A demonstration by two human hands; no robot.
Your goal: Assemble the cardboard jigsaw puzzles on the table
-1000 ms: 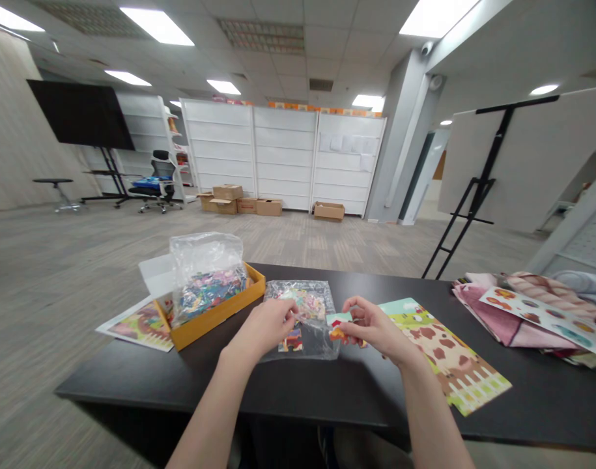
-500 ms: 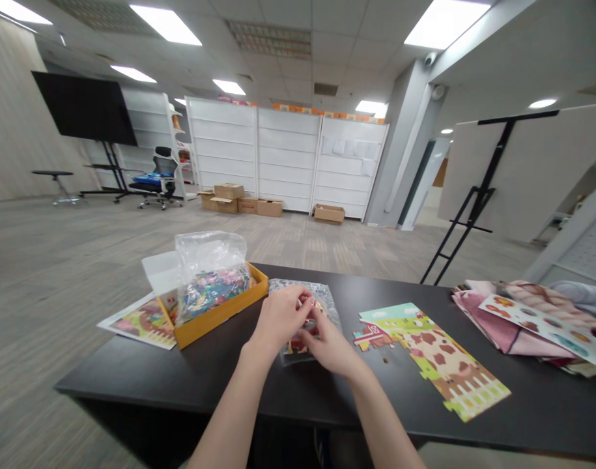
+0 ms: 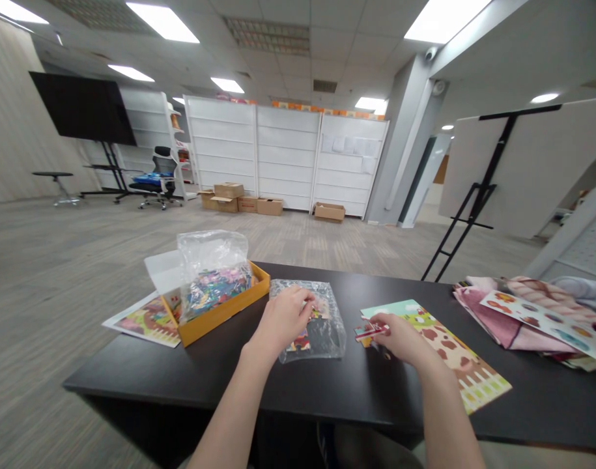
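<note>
My left hand (image 3: 286, 316) rests over a clear plastic bag (image 3: 327, 342), its fingers curled together; whatever is between them is hidden. Some colourful jigsaw pieces (image 3: 300, 342) show on the bag below and beside this hand. At the left edge of a partly joined jigsaw puzzle (image 3: 449, 355) with a cow and a white fence, my right hand (image 3: 398, 333) is closed on a red-and-white barn puzzle piece (image 3: 368, 333). The fingers hide part of the puzzle's left side.
On the left, a yellow box (image 3: 224, 319) holds a plastic bag of puzzle pieces (image 3: 217, 290), with a printed picture sheet (image 3: 146, 319) beside it. Folded cloths (image 3: 488, 319) and a sticker-like sheet (image 3: 537, 322) lie at the right of the black table (image 3: 180, 378).
My right hand has moved right, from beside my left hand over the bag to the puzzle's barn section. My left hand has stayed over the bag.
</note>
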